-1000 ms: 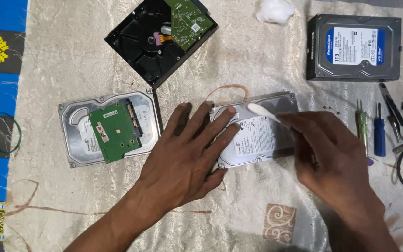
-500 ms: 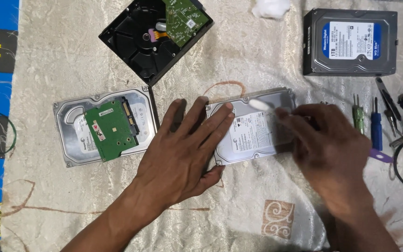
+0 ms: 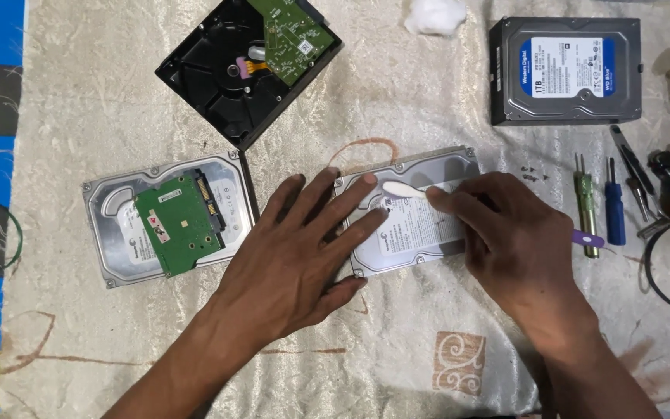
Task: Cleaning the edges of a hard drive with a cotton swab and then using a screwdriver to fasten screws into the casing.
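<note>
On a cream patterned cloth (image 3: 428, 341), the left hand (image 3: 296, 264) lies flat on a silver drive (image 3: 420, 225); the right hand (image 3: 513, 240) pinches a white swab (image 3: 401, 190).

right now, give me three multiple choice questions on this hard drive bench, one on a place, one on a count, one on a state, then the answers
1. Where does the left hand rest?
A. on the black drive at the top
B. flat across the left edge of the silver drive in the middle
C. on the screwdrivers

2. How many hard drives lie on the cloth?
A. two
B. four
C. six

3. What state is the white swab in?
A. lying loose by the cotton wad
B. stuck in a drive's connector
C. pinched in the right hand, tip on the silver drive's label

Answers:
1. B, its fingers spread over that drive's edge.
2. B, the middle silver drive, the silver drive with a green board, the black opened drive and the blue-labelled drive.
3. C, the fingers grip its stem while the tip touches the label.
</note>
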